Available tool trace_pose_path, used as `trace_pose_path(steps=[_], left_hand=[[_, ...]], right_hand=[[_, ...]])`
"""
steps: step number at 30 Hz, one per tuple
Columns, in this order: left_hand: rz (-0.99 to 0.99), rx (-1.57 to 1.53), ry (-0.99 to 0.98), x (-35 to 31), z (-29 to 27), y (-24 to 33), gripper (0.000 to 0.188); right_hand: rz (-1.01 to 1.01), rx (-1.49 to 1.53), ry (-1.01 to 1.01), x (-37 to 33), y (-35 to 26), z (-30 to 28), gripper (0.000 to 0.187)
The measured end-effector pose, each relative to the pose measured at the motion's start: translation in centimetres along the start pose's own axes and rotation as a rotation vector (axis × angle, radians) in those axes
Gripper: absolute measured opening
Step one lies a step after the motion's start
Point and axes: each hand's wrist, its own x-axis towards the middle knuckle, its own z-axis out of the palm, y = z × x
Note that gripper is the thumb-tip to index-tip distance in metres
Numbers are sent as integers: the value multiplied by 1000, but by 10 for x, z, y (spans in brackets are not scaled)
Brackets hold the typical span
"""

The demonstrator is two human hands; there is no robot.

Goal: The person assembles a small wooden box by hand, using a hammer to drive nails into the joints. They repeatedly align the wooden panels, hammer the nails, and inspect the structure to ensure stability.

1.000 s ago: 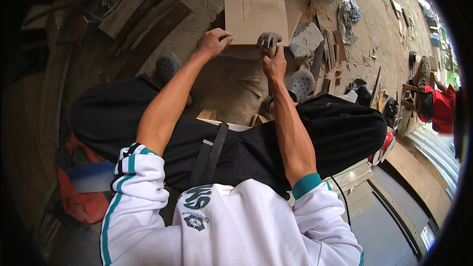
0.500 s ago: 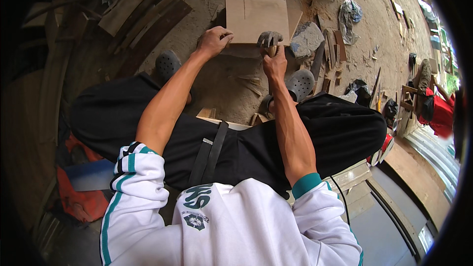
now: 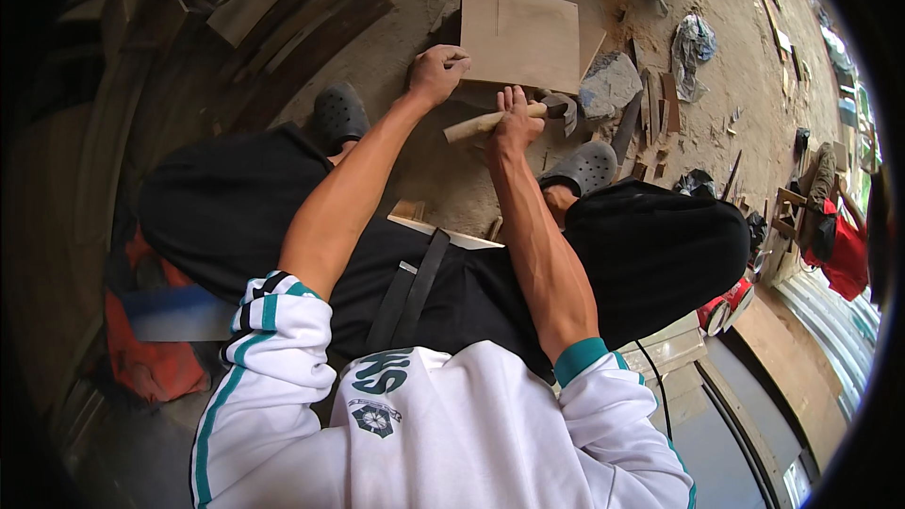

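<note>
A square light-brown wooden board [image 3: 523, 33] lies in front of me, with a thin dark line near its upper left. My left hand [image 3: 439, 73] is closed at the board's near left corner, thumb and fingertips together; anything pinched there is too small to make out. At the near edge, my right hand [image 3: 514, 123] holds a hammer [image 3: 471, 126] by its pale wooden handle. The handle points left across the palm, some fingers stretch toward the board, and the dark metal hammer head sticks out on the right.
A grey stone block [image 3: 609, 85] sits right of the board, beside wood offcuts [image 3: 668, 102]. Long planks [image 3: 311, 38] are stacked at left. A crumpled plastic bag [image 3: 693, 52] lies on the dirt floor. My shoes [image 3: 580, 168] flank the work. A person in red [image 3: 841, 250] is at far right.
My right hand has turned the hammer from over the board's near edge to sideways below it, handle now leftward. My left hand stays by the corner. The whole view has shifted slightly.
</note>
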Motion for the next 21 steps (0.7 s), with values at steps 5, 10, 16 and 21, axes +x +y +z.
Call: trace_pose_path(steps=[5, 10, 16, 21], left_hand=[[-91, -83, -67, 0, -7, -8, 21], [-23, -37, -147, 3, -13, -8, 22], [125, 126, -95, 9, -16, -15, 22], [208, 172, -50, 10, -12, -12, 19]], right_hand=[[201, 71, 185, -21, 2, 37, 39], [348, 203, 236, -13, 24, 37, 32], [384, 202, 226, -21, 24, 48, 28], [388, 215, 217, -19, 18, 44, 31]])
